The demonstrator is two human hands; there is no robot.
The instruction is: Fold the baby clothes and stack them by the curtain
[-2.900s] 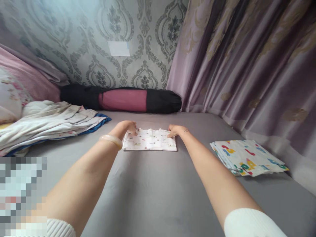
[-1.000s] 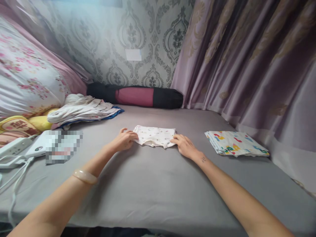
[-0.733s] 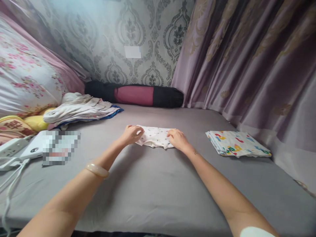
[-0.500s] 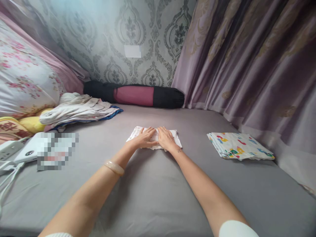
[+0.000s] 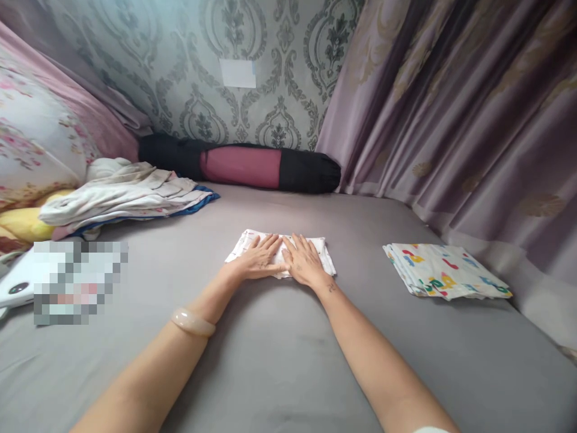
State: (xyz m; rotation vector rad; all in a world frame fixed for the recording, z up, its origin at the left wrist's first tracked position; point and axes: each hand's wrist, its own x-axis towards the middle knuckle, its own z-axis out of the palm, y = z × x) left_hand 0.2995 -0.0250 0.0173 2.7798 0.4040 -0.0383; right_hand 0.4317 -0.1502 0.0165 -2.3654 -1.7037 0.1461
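A small folded white cloth (image 5: 325, 248) with a faint print lies on the grey bed sheet (image 5: 270, 355), in the middle of the view. My left hand (image 5: 261, 257) rests flat on its left half, fingers stretched forward. Pressed flat on its right half is my right hand (image 5: 304, 260), fingers slightly spread. The two thumbs nearly meet over the near part of the cloth. Much of the cloth is hidden under both hands. Neither hand grips anything.
To the right lies a folded white cloth with colourful print (image 5: 451, 270). A crumpled pale blanket (image 5: 121, 195) and floral pillow (image 5: 40, 138) are at the left, with a white device (image 5: 18, 282) nearer. A black and maroon roll (image 5: 241, 167) lies against the wall beside purple curtains (image 5: 433, 108).
My hands stay flat on the cloth, with the fingers a little more spread and straightened. The camera view has shifted slightly, so the surroundings sit differently.
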